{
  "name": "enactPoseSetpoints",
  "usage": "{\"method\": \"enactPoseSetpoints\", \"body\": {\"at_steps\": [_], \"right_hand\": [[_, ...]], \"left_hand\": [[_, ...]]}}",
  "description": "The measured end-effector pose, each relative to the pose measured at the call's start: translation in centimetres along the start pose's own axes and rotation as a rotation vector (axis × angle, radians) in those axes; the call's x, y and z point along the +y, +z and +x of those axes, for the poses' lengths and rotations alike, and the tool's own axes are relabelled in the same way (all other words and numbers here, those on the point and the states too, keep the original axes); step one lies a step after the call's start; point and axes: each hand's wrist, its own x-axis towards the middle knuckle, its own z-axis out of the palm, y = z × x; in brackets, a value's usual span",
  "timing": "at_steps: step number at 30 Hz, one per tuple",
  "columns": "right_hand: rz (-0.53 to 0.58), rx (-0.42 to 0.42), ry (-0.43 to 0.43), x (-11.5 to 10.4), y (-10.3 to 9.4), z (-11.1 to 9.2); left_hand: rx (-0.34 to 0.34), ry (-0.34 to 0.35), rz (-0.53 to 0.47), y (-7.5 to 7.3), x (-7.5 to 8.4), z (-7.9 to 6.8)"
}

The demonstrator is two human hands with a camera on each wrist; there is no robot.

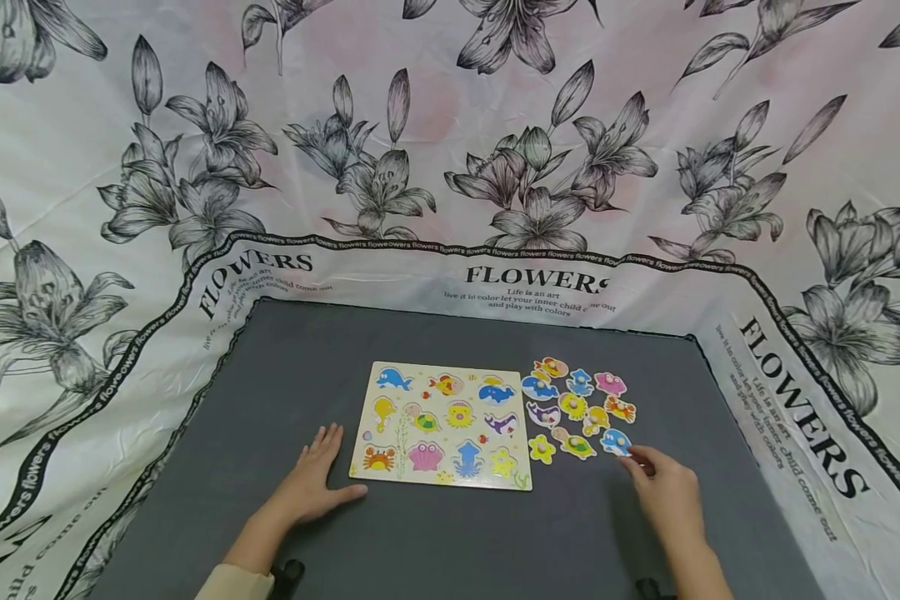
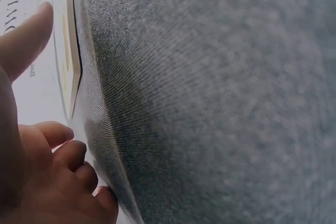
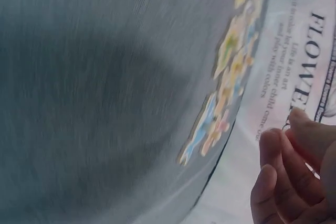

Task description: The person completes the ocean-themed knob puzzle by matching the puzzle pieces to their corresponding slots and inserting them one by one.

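Observation:
A pale wooden puzzle board (image 1: 412, 477) with printed sea animals lies flat on the grey table. My left hand (image 1: 311, 483) is spread on the table at its left, thumb pointing to the near left corner; in the left wrist view the thumb (image 2: 31, 38) stands close to the board's edge (image 2: 75, 72). Loose sea-animal pieces (image 1: 572, 406) lie in a group at the board's right. My right hand (image 1: 667, 492) is at the near right of this group, fingertips beside a blue fish-like piece (image 1: 615, 442). Its fingers (image 3: 273, 145) are loosely bent, with no piece visible between them.
The grey tabletop (image 1: 450, 542) stretches around the board. A white floral cloth (image 1: 390, 283) borders the table and rises behind it. Several pieces lie close together or overlapping, including a yellow star (image 1: 542, 449) and a turtle (image 1: 577, 447) near the board's right edge.

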Motion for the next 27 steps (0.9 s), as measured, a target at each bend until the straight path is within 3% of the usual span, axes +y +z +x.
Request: {"method": "enactPoseSetpoints", "body": {"at_steps": [10,19,27], "right_hand": [[-0.033,-0.017,0.018,1.3,0.0,1.8],[-0.055,-0.083,0.077,2.6,2.1,3.3],[-0.072,-0.12,0.096,3.5,3.0,3.4]], "left_hand": [[0.023,0.002,-0.008,0.1,0.2,0.4],[0.059,-0.023,0.061,0.2,0.9,0.4],[0.073,-0.035,0.098,0.8,1.3,0.2]]}}
